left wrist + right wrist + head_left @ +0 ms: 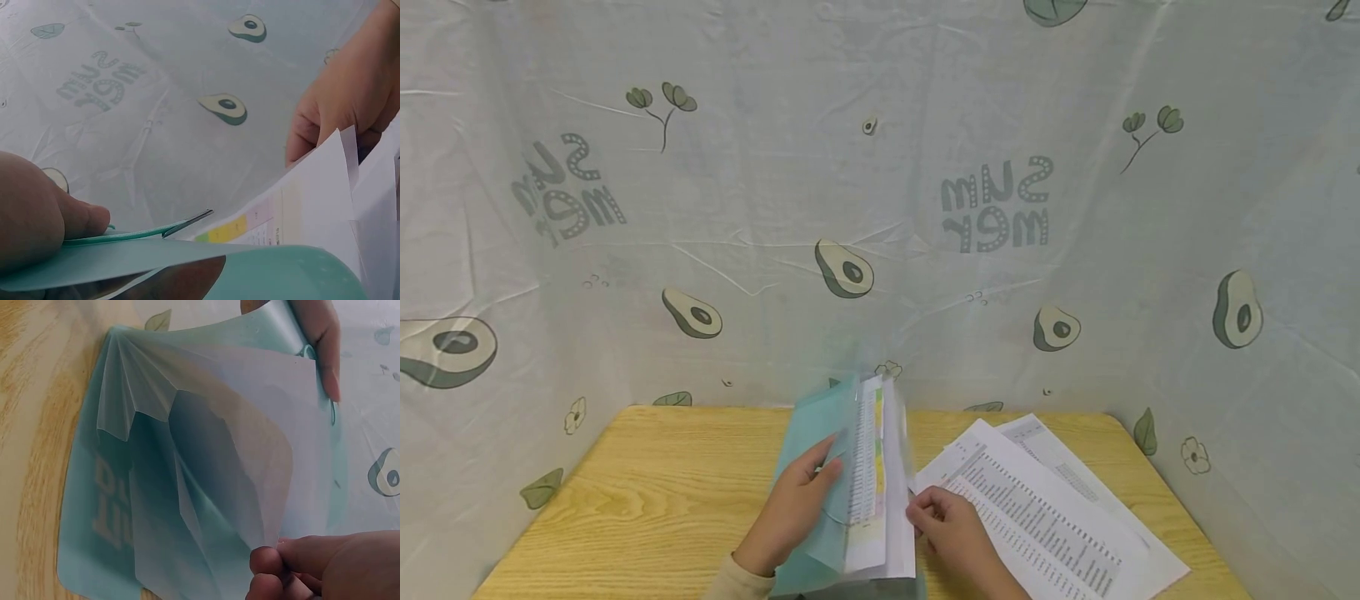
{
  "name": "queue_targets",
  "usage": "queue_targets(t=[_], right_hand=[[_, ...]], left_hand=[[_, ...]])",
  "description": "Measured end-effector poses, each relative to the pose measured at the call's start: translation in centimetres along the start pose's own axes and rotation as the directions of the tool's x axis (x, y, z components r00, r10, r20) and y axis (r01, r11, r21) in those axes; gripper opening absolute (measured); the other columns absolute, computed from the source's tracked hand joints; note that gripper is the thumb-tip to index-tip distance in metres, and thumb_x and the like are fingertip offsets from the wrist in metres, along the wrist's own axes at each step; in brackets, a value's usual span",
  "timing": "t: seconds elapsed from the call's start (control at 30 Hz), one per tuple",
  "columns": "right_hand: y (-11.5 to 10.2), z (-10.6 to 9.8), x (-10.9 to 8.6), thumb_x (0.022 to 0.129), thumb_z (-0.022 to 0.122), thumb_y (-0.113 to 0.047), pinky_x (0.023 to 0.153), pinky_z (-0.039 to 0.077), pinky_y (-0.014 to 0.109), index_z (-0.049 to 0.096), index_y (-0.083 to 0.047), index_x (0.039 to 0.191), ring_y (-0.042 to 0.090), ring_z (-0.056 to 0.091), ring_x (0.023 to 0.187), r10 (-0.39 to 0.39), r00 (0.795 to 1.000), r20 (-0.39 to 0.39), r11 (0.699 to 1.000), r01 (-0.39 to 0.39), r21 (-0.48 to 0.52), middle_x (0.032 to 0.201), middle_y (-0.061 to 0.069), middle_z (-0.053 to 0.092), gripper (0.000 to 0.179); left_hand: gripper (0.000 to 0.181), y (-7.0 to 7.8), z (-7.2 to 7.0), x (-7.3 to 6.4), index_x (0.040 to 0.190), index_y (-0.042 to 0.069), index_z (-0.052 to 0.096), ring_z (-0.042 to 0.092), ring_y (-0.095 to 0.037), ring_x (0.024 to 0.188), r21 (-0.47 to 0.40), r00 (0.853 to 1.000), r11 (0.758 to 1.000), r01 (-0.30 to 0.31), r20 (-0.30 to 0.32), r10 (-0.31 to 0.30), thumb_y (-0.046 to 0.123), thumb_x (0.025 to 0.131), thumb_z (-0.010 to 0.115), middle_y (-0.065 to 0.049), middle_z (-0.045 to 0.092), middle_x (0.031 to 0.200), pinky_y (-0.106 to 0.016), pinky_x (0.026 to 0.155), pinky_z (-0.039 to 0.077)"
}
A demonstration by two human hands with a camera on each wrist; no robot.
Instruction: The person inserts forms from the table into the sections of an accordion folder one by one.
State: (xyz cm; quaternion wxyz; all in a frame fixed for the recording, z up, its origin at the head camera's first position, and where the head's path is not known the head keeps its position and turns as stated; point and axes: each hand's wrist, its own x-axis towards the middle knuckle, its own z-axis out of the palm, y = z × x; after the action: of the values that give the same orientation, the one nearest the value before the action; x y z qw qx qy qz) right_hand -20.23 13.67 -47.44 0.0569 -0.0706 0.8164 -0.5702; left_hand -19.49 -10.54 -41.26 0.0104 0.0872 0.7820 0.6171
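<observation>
A teal translucent expanding file folder [811, 427] stands spread on the wooden table in the head view. My left hand [792, 510] grips its front cover, thumb on the inner side. Printed sheets with coloured strips [867, 467] sit inside, just right of that cover. With thumb and fingertips my right hand [953, 527] pinches the edge of a thin divider [275, 481], seen in the right wrist view. Accordion pleats [134, 394] fan out there between the pockets. An elastic cord [140, 236] runs along the cover in the left wrist view.
Two or more loose printed sheets [1037, 517] lie overlapping on the table to the right, partly behind my right forearm. Bare wood of the table [647, 500] shows on the left. A pale curtain [760, 183] with avocado prints encloses the back and sides.
</observation>
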Motion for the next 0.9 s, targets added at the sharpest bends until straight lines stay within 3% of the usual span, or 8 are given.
queue_targets(t=[0.13,0.43,0.6,0.77,0.9], right_hand=[[0.0,0.1,0.0,0.098,0.07,-0.017,0.052,0.044,0.023,0.07,-0.006,0.093,0.014,0.052,0.059,-0.004,1.0,0.0,1.0,0.004,-0.011,0.075,0.003,0.065,0.012],[0.1,-0.3,0.0,0.098,0.071,-0.021,0.055,0.047,0.025,0.074,-0.006,0.102,0.016,0.055,0.064,0.002,1.0,0.017,1.0,-0.002,-0.025,0.077,0.001,0.065,0.015],[0.4,-1.5,0.1,0.1,0.07,-0.021,0.054,0.049,0.026,0.073,-0.004,0.11,0.014,0.055,0.059,-0.047,0.998,0.038,0.998,0.049,-0.044,0.076,0.003,0.065,0.02],[0.5,-3.7,0.0,0.099,0.07,-0.017,0.054,0.051,0.027,0.069,0.001,0.116,0.016,0.06,0.059,-0.058,0.998,-0.011,0.997,0.057,-0.056,0.078,0.007,0.066,0.025],[0.5,-5.6,-0.1,0.098,0.07,-0.013,0.056,0.052,0.027,0.07,-0.001,0.116,0.018,0.064,0.065,-0.025,0.994,-0.11,0.991,0.01,-0.136,0.081,0.007,0.068,0.021]], left_hand=[[0.053,0.0,0.1,0.0,0.158,0.004,0.041,0.06,-0.028,0.118,0.0,1.0,1.0,0.005,0.01,-0.005,0.024,0.11,0.052,-0.02,0.054,0.146,-0.047,0.096,0.051],[0.052,0.0,0.1,-0.1,0.157,0.002,0.042,0.055,-0.033,0.129,-0.008,1.0,1.0,-0.012,-0.021,0.012,0.022,0.11,0.052,-0.023,0.048,0.153,-0.056,0.103,0.047],[0.052,0.0,0.1,0.1,0.157,0.002,0.041,0.057,-0.032,0.126,-0.013,1.0,1.0,-0.011,-0.005,0.011,0.023,0.11,0.051,-0.022,0.05,0.151,-0.053,0.102,0.049],[0.051,-0.1,0.2,0.2,0.157,0.005,0.042,0.054,-0.033,0.13,-0.011,1.0,1.0,-0.011,0.0,0.011,0.023,0.11,0.052,-0.019,0.05,0.152,-0.055,0.105,0.046],[0.051,-0.2,0.2,0.1,0.157,0.006,0.044,0.05,-0.035,0.136,0.008,1.0,1.0,-0.002,-0.024,0.002,0.024,0.11,0.053,-0.018,0.048,0.155,-0.057,0.107,0.043]])
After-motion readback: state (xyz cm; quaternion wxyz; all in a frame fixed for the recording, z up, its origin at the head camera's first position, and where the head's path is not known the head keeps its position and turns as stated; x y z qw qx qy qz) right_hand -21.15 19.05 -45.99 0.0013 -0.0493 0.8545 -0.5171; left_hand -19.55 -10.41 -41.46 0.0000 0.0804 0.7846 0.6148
